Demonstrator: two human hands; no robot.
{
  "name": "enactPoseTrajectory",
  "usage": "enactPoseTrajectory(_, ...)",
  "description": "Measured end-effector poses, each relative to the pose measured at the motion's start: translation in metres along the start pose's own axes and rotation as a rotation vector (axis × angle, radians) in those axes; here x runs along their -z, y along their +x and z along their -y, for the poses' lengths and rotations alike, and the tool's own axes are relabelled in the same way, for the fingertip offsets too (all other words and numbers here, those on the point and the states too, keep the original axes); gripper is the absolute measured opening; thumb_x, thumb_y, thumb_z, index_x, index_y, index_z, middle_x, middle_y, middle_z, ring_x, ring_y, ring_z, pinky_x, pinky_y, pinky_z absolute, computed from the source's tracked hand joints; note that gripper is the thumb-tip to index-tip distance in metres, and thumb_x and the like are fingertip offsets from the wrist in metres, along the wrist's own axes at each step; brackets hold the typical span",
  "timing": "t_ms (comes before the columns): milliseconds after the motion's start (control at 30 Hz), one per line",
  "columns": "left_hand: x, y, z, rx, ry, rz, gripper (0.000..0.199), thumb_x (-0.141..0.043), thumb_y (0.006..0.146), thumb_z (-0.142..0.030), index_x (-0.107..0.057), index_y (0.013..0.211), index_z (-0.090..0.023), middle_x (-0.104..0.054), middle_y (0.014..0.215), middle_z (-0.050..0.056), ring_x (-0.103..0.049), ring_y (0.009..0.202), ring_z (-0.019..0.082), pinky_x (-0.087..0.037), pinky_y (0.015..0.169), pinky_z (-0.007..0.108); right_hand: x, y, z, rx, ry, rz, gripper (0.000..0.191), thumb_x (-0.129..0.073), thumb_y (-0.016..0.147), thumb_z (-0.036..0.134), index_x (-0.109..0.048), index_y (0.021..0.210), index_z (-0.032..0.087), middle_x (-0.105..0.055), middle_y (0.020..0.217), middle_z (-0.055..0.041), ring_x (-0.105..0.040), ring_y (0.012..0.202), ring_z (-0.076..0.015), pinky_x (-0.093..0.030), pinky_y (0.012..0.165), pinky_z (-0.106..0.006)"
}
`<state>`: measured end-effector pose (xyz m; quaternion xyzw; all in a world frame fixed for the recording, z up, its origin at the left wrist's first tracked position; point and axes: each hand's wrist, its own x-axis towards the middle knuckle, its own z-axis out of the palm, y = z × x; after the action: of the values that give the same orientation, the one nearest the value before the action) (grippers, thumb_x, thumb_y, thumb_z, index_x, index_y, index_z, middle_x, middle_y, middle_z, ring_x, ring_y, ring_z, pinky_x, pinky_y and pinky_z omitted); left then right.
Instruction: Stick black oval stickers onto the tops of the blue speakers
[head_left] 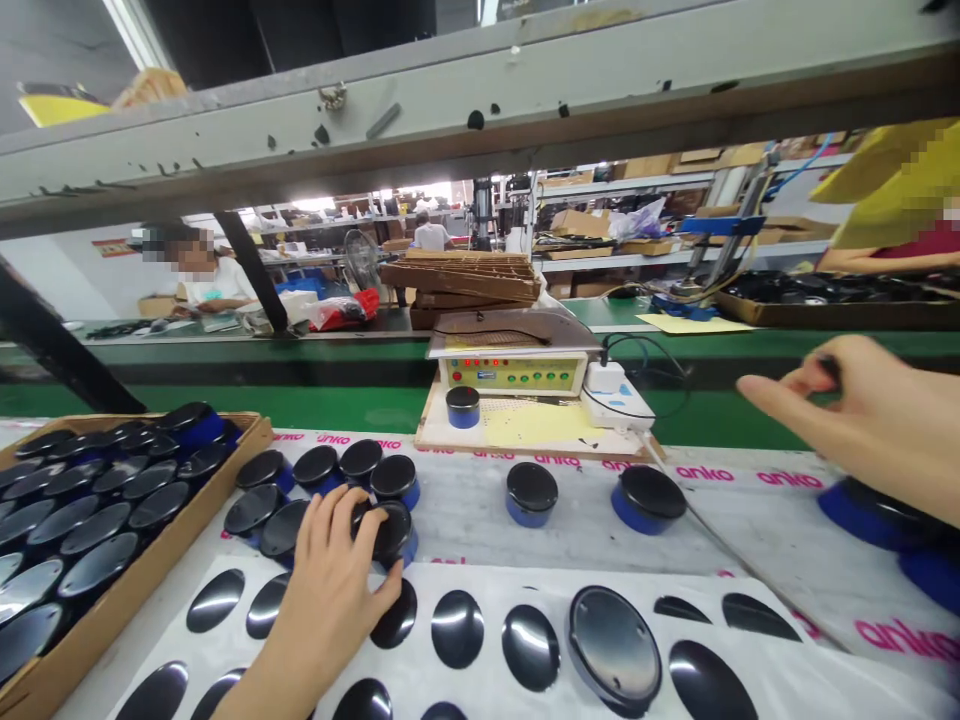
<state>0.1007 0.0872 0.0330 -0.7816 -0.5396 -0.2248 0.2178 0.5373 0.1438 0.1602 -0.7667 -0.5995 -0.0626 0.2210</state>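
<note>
My left hand (337,580) is closed around a round blue part with a glossy black top (394,532), at the front of a group of similar round parts (315,465). Below lies a white sheet (570,690) bearing glossy black discs (457,628). A black-topped round part (615,650) sits on that sheet. At the right, my right hand (847,410) is raised with curled fingers; a small dark spot shows between them, too unclear to name. Under its wrist stand more blue round parts (862,515). Two others (532,492) (649,497) stand apart mid-bench.
A cardboard tray (187,530) full of black-topped parts is at left. Behind the bench, a control box (517,372) with lights stands on a board beside a power strip (619,400); its cable crosses the bench. A beam (480,120) spans overhead. Other people work beyond.
</note>
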Motion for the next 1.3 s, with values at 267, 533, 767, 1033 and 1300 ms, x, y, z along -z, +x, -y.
enactPoseTrajectory(267,0.0,0.025,-0.128,-0.375,-0.631,0.476,0.092,-0.073,0.067,-0.058,-0.034,0.142,-0.022,-0.036,0.144,0.023,-0.04,0.127,0.045,-0.049,0.092,0.059,-0.069,-0.016,0.048,0.233,-0.194,0.51,0.038,-0.054,0.079,0.056,-0.055,0.085,0.018,-0.068,0.082,-0.0154,-0.067,0.077,-0.0323,-0.042,0.057,-0.034)
enactPoseTrajectory(533,-0.04,0.081,-0.169,-0.367,-0.639,0.375,0.066,-0.067,0.08,-0.035,-0.039,0.137,-0.014,-0.051,0.131,0.016,-0.051,0.118,0.032,-0.047,0.1,0.046,-0.085,-0.016,0.056,0.391,-0.184,0.566,0.03,-0.056,0.083,0.038,-0.057,0.101,0.013,-0.067,0.091,-0.0099,-0.064,0.08,-0.0218,-0.047,0.068,-0.034)
enactPoseTrajectory(767,-0.04,0.095,-0.143,-0.259,-0.68,0.388,0.065,-0.067,0.078,-0.048,-0.045,0.134,-0.023,-0.036,0.147,0.014,-0.021,0.139,0.04,-0.012,0.113,0.065,-0.1,-0.019,0.056,0.418,-0.164,0.556,0.03,-0.053,0.092,0.04,-0.058,0.105,0.014,-0.064,0.097,-0.0056,-0.062,0.089,-0.0187,-0.048,0.083,-0.04)
enactPoseTrajectory(1033,-0.058,0.104,-0.103,-0.049,-0.935,0.489,0.078,-0.074,0.073,-0.019,-0.036,0.14,-0.023,-0.044,0.14,0.013,-0.044,0.129,0.03,-0.037,0.109,0.046,-0.111,-0.017,0.052,0.479,-0.094,0.599,0.028,-0.054,0.092,0.039,-0.059,0.105,0.015,-0.063,0.101,-0.0054,-0.061,0.091,-0.0186,-0.047,0.086,-0.042)
enactPoseTrajectory(1300,-0.086,0.116,-0.126,-0.121,-1.168,0.418,0.076,-0.077,0.069,-0.015,-0.041,0.135,-0.022,-0.051,0.136,0.009,-0.048,0.126,0.025,-0.036,0.11,0.04,-0.102,-0.014,0.051,0.506,-0.08,0.63,0.026,-0.055,0.091,0.039,-0.059,0.1,0.015,-0.063,0.091,-0.0028,-0.06,0.082,-0.0164,-0.048,0.081,-0.039)
